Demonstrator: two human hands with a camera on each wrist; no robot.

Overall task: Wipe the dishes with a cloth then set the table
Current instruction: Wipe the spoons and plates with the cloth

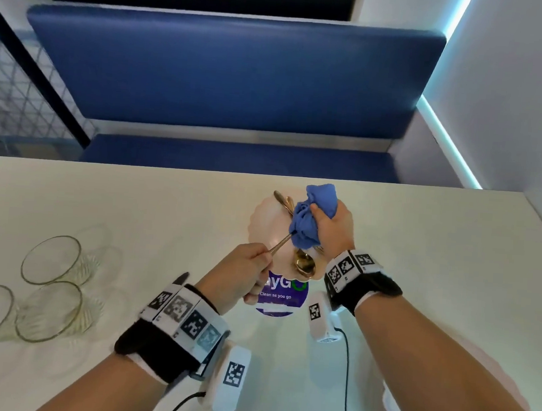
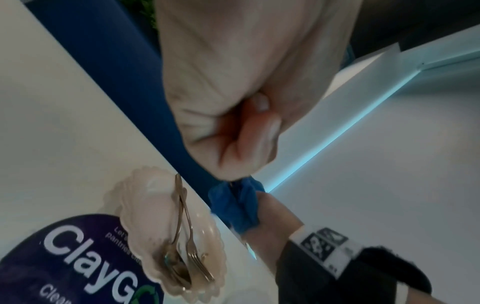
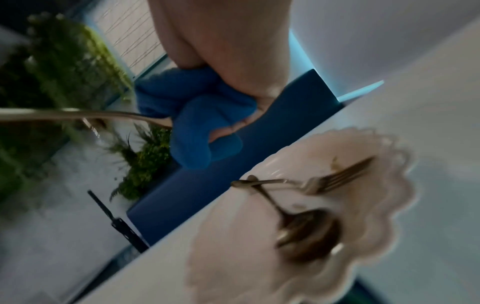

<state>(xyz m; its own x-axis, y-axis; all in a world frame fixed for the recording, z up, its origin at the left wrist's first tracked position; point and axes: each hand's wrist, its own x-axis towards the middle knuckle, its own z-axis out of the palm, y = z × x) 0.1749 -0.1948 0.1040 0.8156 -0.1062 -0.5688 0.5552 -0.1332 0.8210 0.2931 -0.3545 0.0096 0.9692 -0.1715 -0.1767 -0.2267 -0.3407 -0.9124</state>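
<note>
My left hand [image 1: 264,253] grips the handle of a gold utensil [image 1: 280,244] above the table. Its head is buried in a bunched blue cloth [image 1: 308,220], so I cannot tell what kind it is. My right hand [image 1: 324,220] squeezes that cloth around it. The right wrist view shows the handle [image 3: 78,114] entering the cloth [image 3: 192,115]. Below both hands sits a pink scalloped plate [image 1: 262,217]. A gold spoon [image 1: 304,265] and a fork [image 3: 335,179] lie crossed on it, with some crumbs. The left wrist view shows the same plate [image 2: 145,197] and fork [image 2: 192,246].
Three empty glasses [image 1: 51,260] stand at the table's left. A round purple ClayGo sticker [image 1: 284,294] is beside the plate's near edge. A pale scalloped shape [image 1: 492,365] lies under my right forearm. A blue bench [image 1: 234,74] runs behind the table's far edge.
</note>
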